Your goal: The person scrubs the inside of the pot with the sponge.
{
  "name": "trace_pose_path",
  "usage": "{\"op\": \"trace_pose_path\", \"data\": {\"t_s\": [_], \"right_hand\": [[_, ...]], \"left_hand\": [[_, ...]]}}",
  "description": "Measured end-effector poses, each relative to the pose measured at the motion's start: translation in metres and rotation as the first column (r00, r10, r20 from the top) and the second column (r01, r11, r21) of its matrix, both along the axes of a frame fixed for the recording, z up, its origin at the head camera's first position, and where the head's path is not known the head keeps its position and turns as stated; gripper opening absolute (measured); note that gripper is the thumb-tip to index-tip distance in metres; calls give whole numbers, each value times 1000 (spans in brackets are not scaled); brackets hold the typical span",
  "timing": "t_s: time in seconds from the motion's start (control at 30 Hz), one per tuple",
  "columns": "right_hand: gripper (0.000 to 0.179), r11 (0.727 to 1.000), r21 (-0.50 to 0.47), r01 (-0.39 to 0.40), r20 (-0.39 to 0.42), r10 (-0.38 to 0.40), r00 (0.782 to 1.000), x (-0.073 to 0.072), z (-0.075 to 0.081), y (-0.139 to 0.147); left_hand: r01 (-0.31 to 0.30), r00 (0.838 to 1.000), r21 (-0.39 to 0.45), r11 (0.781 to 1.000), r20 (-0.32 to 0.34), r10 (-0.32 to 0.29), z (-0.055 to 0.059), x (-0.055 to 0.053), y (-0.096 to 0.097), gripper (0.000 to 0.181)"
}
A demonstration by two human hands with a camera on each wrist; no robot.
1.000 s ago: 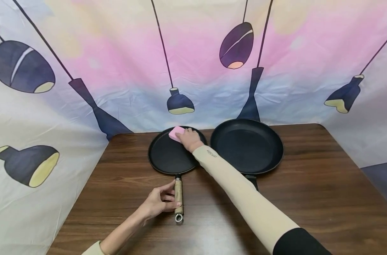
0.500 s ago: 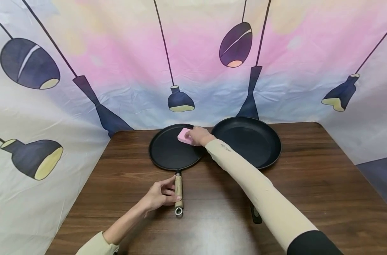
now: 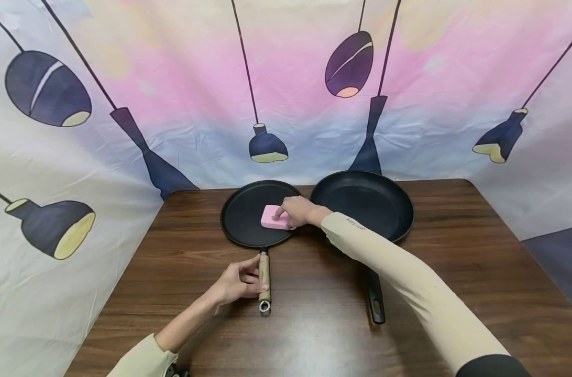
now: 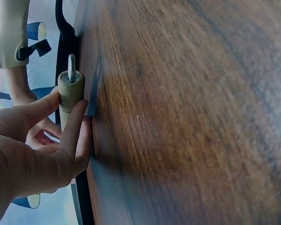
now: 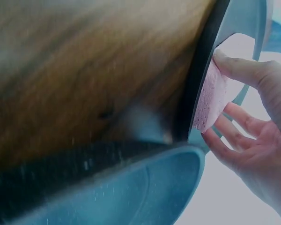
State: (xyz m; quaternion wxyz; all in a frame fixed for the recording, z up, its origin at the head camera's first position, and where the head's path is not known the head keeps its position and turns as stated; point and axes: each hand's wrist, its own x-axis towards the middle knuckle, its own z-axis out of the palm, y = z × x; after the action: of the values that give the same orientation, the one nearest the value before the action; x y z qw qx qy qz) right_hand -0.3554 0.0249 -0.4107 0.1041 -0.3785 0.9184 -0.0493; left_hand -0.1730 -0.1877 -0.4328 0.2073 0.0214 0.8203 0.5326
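A flat round black pan (image 3: 243,214) with a wooden handle (image 3: 264,272) lies on the table. My left hand (image 3: 239,280) grips that handle between thumb and fingers; the left wrist view shows the handle's end and its metal hanging ring (image 4: 71,68) just above the fingers. On the right part of the pan's surface sits a pink sponge (image 3: 273,217), held by my right hand (image 3: 297,210) with thumb and fingers at its right side. In the right wrist view the porous edge of the sponge (image 5: 210,96) lies against the pan, between thumb and fingers.
Just right of the flat pan stands a deeper black frying pan (image 3: 361,204), its black handle (image 3: 374,298) pointing toward me. My right sleeve passes over its near edge. The brown wooden table (image 3: 314,335) ends at a patterned cloth backdrop (image 3: 305,104).
My right hand has slid the sponge from the far edge of the flat pan toward me and to the right. The left hand keeps its grip on the handle.
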Motion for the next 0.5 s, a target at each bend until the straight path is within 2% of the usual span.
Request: {"op": "trace_pose_path", "data": {"t_s": [0.33, 0.5], "right_hand": [[45, 993, -31, -111, -45, 110, 993, 28, -5, -36], [44, 990, -2, -141, -136, 140, 981, 33, -9, -60]], "left_hand": [[22, 1000, 26, 999, 13, -22, 1, 0, -1, 86], [37, 999, 68, 997, 22, -39, 1, 1, -2, 88]]}}
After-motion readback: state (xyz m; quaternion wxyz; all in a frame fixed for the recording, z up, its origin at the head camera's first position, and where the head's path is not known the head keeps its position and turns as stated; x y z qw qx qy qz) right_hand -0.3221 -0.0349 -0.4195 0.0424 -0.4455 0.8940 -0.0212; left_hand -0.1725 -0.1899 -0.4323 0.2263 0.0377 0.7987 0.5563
